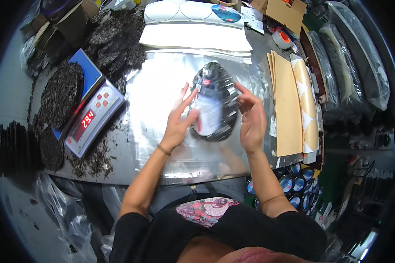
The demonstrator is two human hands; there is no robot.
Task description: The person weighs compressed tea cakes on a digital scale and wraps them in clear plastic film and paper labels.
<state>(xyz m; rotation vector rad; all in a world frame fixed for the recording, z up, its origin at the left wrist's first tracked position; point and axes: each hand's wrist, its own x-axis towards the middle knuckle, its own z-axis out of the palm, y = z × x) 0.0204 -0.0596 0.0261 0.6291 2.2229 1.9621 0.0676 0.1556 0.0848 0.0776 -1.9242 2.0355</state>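
Observation:
A round, dark packet (228,108) in shiny clear plastic is blurred by motion; its contents look like a pressed disc of dried seaweed. On its face a printed label (209,111) shows a blue and white part and some red. My left hand (179,120) is at the packet's left edge, fingers spread, with the thumb over or against the label side. Opposite it, my right hand (252,118) has its fingers loosely bent by the right edge. Whether the fingertips press on the plastic cannot be told. Beneath lies a stack of clear plastic bags or sheeting (151,131).
A digital scale (93,118) with lit red digits bears dark seaweed discs (61,95) on the left. Loose seaweed (115,39) is heaped behind. White label sheets (194,36) lie at the back, tan backing paper (286,108) and a tape roll (282,38) on the right.

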